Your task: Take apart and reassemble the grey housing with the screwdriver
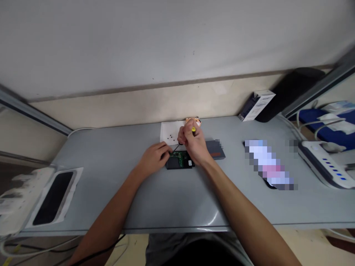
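Observation:
A small black device with a bare green circuit board [181, 160] lies on the grey table [172, 199] in the middle. My left hand [154, 157] rests on its left edge, fingers curled down against it. My right hand [194, 145] is closed round a thin screwdriver [176, 149] with a yellow-tipped handle, its point down on the board's left part. Behind the hands lies a white sheet of paper [169, 133] with several small dark screws [171, 137] on it. A grey cover piece [215, 149] sits just right of the device.
A black phone in a white wrapper [54, 197] lies at the left, beside a white power strip [16, 201]. On the right are a blurred-out object [270, 164], a second power strip with blue lights [324, 164], a small box [256, 105] and a dark speaker [291, 92]. A wall is close behind.

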`<state>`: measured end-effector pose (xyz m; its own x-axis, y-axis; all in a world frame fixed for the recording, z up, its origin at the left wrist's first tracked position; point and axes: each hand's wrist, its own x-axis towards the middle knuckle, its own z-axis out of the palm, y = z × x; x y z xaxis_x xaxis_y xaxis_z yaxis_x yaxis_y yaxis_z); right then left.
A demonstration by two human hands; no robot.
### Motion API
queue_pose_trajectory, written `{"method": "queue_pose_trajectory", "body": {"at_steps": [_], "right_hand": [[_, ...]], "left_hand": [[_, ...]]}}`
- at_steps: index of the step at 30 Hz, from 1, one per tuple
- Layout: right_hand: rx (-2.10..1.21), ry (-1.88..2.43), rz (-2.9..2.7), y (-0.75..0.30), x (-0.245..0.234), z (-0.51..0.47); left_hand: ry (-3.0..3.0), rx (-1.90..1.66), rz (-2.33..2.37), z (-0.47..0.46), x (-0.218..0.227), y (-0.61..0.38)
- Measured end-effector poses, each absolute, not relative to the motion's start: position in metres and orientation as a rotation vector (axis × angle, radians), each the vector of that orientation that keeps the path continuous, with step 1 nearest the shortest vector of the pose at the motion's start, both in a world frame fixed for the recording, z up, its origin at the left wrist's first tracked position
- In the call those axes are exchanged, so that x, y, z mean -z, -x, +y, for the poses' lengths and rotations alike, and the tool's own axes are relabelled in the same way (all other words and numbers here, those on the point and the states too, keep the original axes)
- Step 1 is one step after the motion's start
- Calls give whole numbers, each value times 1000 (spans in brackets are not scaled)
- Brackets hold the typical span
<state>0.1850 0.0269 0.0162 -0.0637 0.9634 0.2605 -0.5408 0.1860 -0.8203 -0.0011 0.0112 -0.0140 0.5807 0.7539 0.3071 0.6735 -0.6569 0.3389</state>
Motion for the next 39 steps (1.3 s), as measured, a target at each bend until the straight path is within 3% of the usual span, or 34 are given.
{"method": "queue_pose_trajectory", "body": {"at_steps": [6, 13, 20, 27, 34, 39], "right_hand": [[-1425, 557, -974, -186, -20, 23], [-1298, 582, -932, -186, -15, 27], [-1474, 530, -910, -190, -18, 27], [-1254, 666, -949, -190, -11, 30], [-1467, 583, -875, -193, -18, 27], [-1251, 698, -968, -189, -13, 26]], "left_hand": [[-2629, -643, 1195, 11, 14, 1], [-2637, -617, 1193, 12, 14, 2], [-2631, -628, 1192, 12, 12, 1], [-2621, -609, 1207, 12, 14, 2], [-2640, -617, 1193, 12, 14, 2], [-2615, -599, 1204, 11, 13, 3]]}}
